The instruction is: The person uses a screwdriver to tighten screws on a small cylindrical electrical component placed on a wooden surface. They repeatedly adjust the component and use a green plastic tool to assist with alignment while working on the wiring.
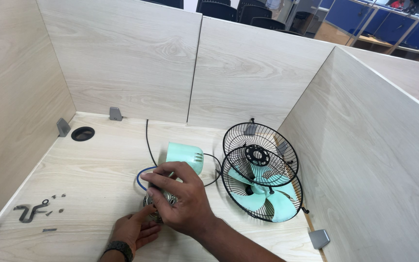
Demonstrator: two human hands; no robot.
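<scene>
My right hand is closed over the top of a small metal fan motor on the desk. From below, my left hand holds the same motor with its fingertips; a dark watch sits on that wrist. A mint-green motor housing lies just behind the hands, with a blue wire and a black cable running from it. Most of the motor is hidden under my fingers.
Two black wire fan guards lean against the right partition, with mint-green blades behind the nearer one. A grey metal bracket and loose screws lie at front left. A round cable hole is at back left.
</scene>
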